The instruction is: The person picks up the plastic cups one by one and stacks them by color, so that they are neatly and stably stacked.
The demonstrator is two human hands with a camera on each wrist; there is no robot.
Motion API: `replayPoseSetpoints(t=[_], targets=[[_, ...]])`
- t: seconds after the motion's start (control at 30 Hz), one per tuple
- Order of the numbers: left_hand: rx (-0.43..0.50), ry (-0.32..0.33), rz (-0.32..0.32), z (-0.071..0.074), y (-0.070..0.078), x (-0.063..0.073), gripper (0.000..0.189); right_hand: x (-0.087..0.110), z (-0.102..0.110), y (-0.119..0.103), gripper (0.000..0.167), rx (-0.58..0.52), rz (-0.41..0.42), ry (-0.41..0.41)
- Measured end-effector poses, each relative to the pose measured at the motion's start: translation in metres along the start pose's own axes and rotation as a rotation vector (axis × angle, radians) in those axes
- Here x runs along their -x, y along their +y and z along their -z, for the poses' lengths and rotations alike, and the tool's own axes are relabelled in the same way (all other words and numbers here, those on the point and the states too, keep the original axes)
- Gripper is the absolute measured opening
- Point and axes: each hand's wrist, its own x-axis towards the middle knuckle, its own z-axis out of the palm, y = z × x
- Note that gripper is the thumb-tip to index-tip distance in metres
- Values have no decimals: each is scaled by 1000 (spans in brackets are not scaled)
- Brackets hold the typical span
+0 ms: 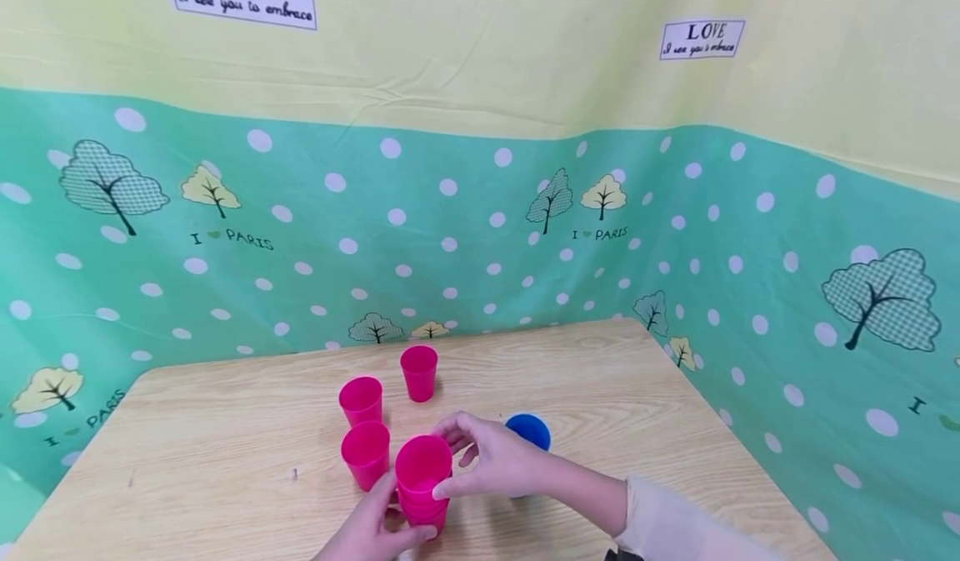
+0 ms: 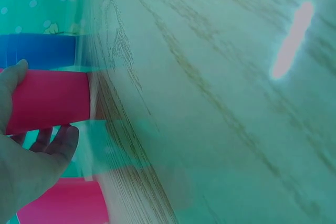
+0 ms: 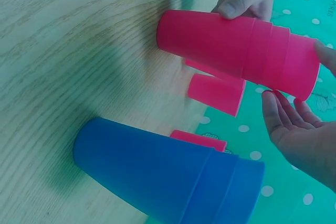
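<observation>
A stack of nested pink cups (image 1: 423,468) is upright between my two hands, near the front of the table. Low on the stack, my left hand (image 1: 372,521) grips its side with thumb and fingers; the left wrist view shows this lower cup (image 2: 52,100) close up. My right hand (image 1: 498,461) holds the topmost cup near its rim, thumb on one side and fingers on the other, as the right wrist view also shows (image 3: 310,142). Whether the stack's base touches the table is unclear. Behind my right forearm stands a stack of blue cups (image 3: 157,169), partly hidden in the head view.
Three pink cups stand upright to the left and behind: one at the back (image 1: 420,373), one left of it (image 1: 361,401) and one nearer (image 1: 366,454), just beside the held stack. The wooden table (image 1: 225,444) meets a green dotted cloth (image 1: 450,227) behind and at right.
</observation>
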Motion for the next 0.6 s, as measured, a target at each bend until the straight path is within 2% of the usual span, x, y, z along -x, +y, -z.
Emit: replayPoseSetpoints(t=[0.2, 0.6], targets=[[-16, 7, -10, 0, 0, 1, 63, 1, -2, 2, 51, 40, 15, -1], [51, -28, 18, 2, 3, 0, 65, 1, -6, 7, 51, 70, 0, 1]])
